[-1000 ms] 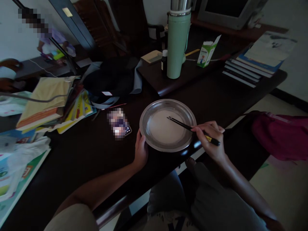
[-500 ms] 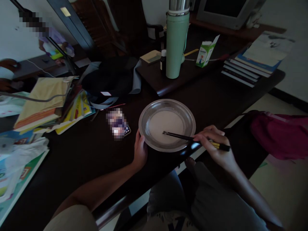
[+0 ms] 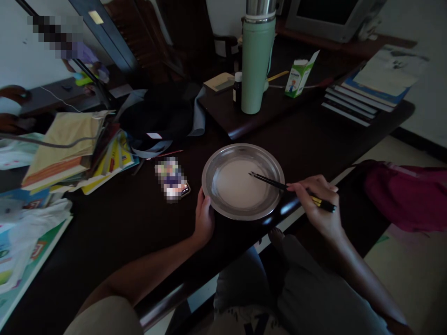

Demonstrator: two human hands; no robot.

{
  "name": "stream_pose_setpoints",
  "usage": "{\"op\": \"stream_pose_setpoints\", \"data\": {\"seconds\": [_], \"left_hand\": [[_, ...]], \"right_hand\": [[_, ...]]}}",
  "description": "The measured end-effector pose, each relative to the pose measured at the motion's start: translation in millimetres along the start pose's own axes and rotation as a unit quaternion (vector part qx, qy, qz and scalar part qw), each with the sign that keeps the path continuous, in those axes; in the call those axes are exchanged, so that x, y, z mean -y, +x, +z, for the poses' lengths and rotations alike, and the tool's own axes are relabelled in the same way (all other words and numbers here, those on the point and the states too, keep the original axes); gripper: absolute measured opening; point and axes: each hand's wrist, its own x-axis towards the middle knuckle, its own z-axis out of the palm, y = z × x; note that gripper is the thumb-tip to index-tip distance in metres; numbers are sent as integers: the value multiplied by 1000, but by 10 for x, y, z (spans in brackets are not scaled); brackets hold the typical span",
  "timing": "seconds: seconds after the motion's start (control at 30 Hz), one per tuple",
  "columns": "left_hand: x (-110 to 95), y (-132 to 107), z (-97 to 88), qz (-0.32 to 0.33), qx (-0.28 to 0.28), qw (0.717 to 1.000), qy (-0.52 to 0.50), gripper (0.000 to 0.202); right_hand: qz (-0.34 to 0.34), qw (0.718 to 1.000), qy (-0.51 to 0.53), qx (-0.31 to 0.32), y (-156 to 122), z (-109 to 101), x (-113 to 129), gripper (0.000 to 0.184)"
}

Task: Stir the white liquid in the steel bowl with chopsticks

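A round metal bowl (image 3: 279, 186) rests near the front edge of the dark table, with a pale, milky liquid (image 3: 237, 186) in its bottom. My left hand (image 3: 204, 218) grips the bowl's left rim, thumb on the near side and the other fingers partly hidden below it. In my right hand (image 3: 319, 202) is a pair of black chopsticks (image 3: 268, 180) with yellow marks near the back end. Their tips are over the right part of the liquid; whether they touch it I cannot tell. A phone (image 3: 172, 179) with a blurred screen lies left of the bowl.
Behind the bowl stand a green thermos (image 3: 257, 70), a small dark bottle (image 3: 237, 88) and a green-white carton (image 3: 298, 79). Books are stacked at the right (image 3: 366, 93). A black bag (image 3: 160, 111) and piled papers (image 3: 63, 139) lie left. A person (image 3: 85, 60) is in the background.
My right hand has moved slightly right, and the chopstick tips have shifted right and away from me across the bowl. My left hand keeps its grip on the rim.
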Motion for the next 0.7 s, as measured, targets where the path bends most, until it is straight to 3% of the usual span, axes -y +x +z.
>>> {"op": "stream_pose_setpoints", "data": {"seconds": [0.13, 0.23, 0.47, 0.6, 0.7], "left_hand": [[9, 5, -7, -1, -6, 1000, 4, 50], [4, 2, 6, -7, -15, 1000, -9, 50], [-18, -4, 17, -2, -13, 1000, -1, 50], [-20, -4, 19, -4, -11, 1000, -8, 50], [-12, -2, 21, -4, -14, 1000, -10, 51]], "right_hand": [[39, 997, 64, 13, -23, -199, 40, 24], [53, 993, 89, 55, -42, -228, 60, 25], [-3, 988, 107, 115, -38, 170, 55, 25], [-24, 994, 58, 90, -3, 355, 15, 25], [-27, 998, 13, 57, 22, 335, -8, 23]]}}
